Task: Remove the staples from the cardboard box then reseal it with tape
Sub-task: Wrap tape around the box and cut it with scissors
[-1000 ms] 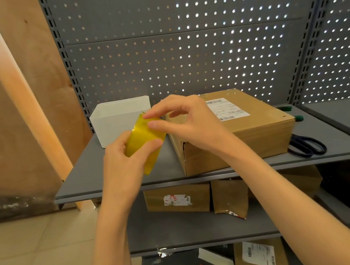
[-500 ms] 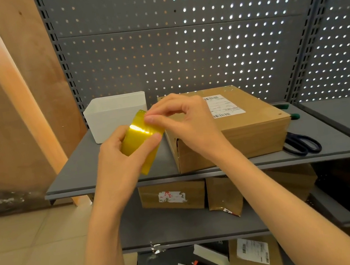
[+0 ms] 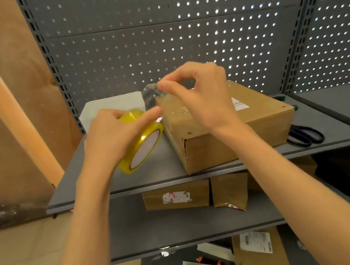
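Note:
A flat brown cardboard box (image 3: 255, 124) with a white shipping label lies on the grey top shelf (image 3: 100, 185). My left hand (image 3: 113, 137) grips a roll of yellowish clear tape (image 3: 142, 146) just left of the box, tilted, with its white core facing me. My right hand (image 3: 200, 96) pinches the free end of a clear tape strip (image 3: 152, 94), stretched from the roll up over the box's far left corner. The strip is transparent and blurred.
A white open bin (image 3: 110, 106) stands behind the roll. Black scissors (image 3: 305, 137) lie right of the box, with a green-handled tool behind it. The grey pegboard closes the back. Lower shelves hold more cardboard boxes (image 3: 177, 197) and metal profiles.
My right hand has pulled the tape end up and to the right, away from the roll. My left hand has lowered and tilted the roll beside the box.

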The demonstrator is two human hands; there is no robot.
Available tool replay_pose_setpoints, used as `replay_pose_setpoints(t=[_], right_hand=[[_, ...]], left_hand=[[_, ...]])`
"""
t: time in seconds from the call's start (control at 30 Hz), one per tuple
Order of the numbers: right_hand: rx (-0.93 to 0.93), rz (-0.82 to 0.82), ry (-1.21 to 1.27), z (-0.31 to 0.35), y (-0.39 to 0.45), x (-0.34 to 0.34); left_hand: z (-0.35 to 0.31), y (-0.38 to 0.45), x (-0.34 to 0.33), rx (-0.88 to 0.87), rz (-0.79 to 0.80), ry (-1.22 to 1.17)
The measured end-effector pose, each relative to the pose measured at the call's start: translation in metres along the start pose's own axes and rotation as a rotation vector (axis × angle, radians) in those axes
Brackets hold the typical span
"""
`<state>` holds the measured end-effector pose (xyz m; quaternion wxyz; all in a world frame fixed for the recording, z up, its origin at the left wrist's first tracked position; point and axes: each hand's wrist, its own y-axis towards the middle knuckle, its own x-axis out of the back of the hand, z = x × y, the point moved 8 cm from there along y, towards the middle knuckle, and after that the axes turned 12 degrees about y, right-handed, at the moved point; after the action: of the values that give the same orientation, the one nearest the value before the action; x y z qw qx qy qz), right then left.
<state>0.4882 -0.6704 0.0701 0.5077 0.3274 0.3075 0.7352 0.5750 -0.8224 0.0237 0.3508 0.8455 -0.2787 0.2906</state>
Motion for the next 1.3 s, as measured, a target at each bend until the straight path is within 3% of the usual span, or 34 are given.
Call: replay_pose_setpoints(t=[0.17,0.4,0.97,1.3], right_hand=[[-0.238,0.04,-0.08,-0.037,-0.01,-0.001],[-0.379,0.109,-0.18,-0.063,-0.023,0.013],[-0.486,0.143,-0.214,-0.08,-0.038,0.023],[-0.416,0.156,-0.284,-0.081,-0.039,0.02]], left_hand=[[0.023,-0.002,-0.023,0.006,0.152,-0.14],[0.033,0.005,-0.04,-0.032,0.301,-0.389],[0.02,0.01,-0.052,-0.099,0.308,-0.211],[0.024,0.009,-0.058,-0.096,0.317,-0.183]])
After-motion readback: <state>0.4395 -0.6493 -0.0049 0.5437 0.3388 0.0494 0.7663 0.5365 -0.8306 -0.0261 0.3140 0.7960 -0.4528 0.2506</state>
